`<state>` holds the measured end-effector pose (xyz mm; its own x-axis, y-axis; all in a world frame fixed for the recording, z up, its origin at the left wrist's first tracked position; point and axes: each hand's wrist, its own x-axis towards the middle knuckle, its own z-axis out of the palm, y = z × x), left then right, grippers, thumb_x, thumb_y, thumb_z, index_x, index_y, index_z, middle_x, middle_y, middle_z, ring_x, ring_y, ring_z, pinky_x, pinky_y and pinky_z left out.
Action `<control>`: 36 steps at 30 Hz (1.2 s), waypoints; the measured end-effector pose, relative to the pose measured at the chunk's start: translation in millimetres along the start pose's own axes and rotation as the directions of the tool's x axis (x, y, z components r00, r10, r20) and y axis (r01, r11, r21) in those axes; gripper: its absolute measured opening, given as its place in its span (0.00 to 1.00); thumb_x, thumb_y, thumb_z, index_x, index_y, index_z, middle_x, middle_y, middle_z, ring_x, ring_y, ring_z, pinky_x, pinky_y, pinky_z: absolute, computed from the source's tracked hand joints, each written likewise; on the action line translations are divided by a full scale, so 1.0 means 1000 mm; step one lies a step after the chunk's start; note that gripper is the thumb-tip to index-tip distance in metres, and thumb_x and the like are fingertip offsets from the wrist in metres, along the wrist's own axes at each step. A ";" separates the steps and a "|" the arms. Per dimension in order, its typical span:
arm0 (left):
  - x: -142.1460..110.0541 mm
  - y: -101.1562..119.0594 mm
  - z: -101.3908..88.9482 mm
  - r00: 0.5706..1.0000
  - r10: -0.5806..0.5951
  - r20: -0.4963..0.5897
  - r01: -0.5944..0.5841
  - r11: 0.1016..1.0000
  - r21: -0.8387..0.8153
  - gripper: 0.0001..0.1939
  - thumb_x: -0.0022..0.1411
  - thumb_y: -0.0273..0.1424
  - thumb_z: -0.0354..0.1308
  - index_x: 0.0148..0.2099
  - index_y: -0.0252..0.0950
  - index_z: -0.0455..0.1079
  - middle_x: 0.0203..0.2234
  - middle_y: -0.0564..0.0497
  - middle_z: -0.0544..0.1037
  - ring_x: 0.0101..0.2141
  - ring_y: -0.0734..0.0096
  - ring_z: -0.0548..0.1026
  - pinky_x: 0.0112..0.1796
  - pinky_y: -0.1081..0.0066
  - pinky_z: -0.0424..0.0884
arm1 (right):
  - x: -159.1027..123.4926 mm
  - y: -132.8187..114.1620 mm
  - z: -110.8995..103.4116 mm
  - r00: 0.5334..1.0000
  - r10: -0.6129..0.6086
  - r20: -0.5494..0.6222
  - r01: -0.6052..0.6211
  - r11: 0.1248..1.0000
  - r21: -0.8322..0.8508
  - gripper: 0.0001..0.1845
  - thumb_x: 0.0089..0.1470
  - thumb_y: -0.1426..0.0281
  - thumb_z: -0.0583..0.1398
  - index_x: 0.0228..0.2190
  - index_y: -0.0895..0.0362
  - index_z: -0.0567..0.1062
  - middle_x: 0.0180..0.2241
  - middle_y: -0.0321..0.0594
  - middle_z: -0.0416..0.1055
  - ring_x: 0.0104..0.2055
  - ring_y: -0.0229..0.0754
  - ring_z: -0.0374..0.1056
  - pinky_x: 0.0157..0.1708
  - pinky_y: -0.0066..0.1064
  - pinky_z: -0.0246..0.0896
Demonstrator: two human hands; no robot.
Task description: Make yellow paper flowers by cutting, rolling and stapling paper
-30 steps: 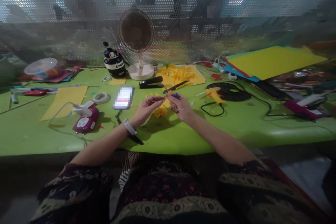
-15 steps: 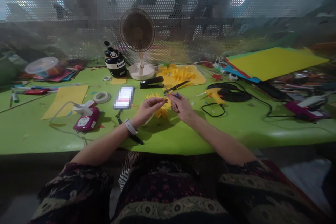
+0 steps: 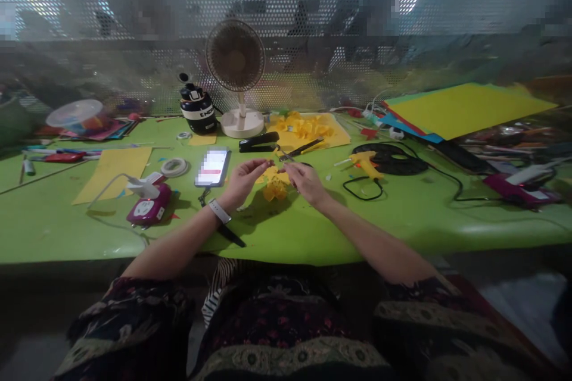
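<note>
Both hands meet over the middle of the green table (image 3: 402,220). My left hand (image 3: 243,178) is raised, its fingers pinched on a small yellow paper piece at the fingertips. My right hand (image 3: 304,181) faces it with fingers closed on a thin tool, too small to name. Between and below them lies a yellow paper flower (image 3: 274,189) on more yellow scraps. Scissors (image 3: 300,149) lie just beyond the hands.
A phone (image 3: 211,167), black stapler (image 3: 258,142), small fan (image 3: 236,77), dark bottle (image 3: 198,111), tape roll (image 3: 174,166) and magenta device (image 3: 149,207) sit left and behind. A yellow glue gun (image 3: 365,161) with black cable, and coloured paper sheets (image 3: 465,107), lie right.
Both hands have shifted slightly farther from me and up; the left hand's fingers have drawn closer to the right hand's fingertips. The view has tilted a little.
</note>
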<state>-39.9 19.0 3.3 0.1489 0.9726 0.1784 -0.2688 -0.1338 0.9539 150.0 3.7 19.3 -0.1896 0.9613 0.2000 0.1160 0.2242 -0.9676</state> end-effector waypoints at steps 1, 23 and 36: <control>0.001 -0.001 -0.001 1.000 -0.002 0.013 0.002 1.000 0.005 0.13 0.53 0.37 0.71 0.39 0.37 0.80 0.39 0.47 0.83 0.41 0.67 0.79 0.50 0.64 0.70 | 0.000 0.000 0.001 0.999 -0.038 -0.003 0.038 0.998 -0.053 0.25 0.54 0.47 0.60 0.24 0.56 0.73 0.17 0.30 0.58 0.19 0.33 0.51 0.18 0.28 0.43; 0.000 -0.001 0.000 0.998 -0.010 0.065 0.011 1.000 -0.011 0.14 0.53 0.37 0.71 0.41 0.35 0.80 0.40 0.46 0.83 0.43 0.66 0.78 0.53 0.62 0.69 | 0.003 0.013 -0.004 0.954 -0.293 0.058 0.293 0.880 -0.374 0.16 0.62 0.58 0.54 0.31 0.56 0.73 0.22 0.34 0.66 0.24 0.38 0.59 0.26 0.30 0.52; 0.002 -0.001 0.003 0.995 -0.026 0.098 0.028 0.999 -0.016 0.15 0.48 0.37 0.73 0.38 0.36 0.81 0.38 0.47 0.84 0.40 0.67 0.80 0.51 0.61 0.72 | 0.005 0.015 -0.006 0.919 -0.381 0.102 0.386 0.811 -0.439 0.18 0.65 0.58 0.52 0.30 0.56 0.72 0.22 0.35 0.66 0.24 0.37 0.60 0.27 0.30 0.53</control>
<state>-36.7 20.4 3.7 0.2488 0.9523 0.1764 -0.2796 -0.1037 0.9545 157.1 12.5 6.2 -0.3179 0.7813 0.5371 0.4493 0.6230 -0.6403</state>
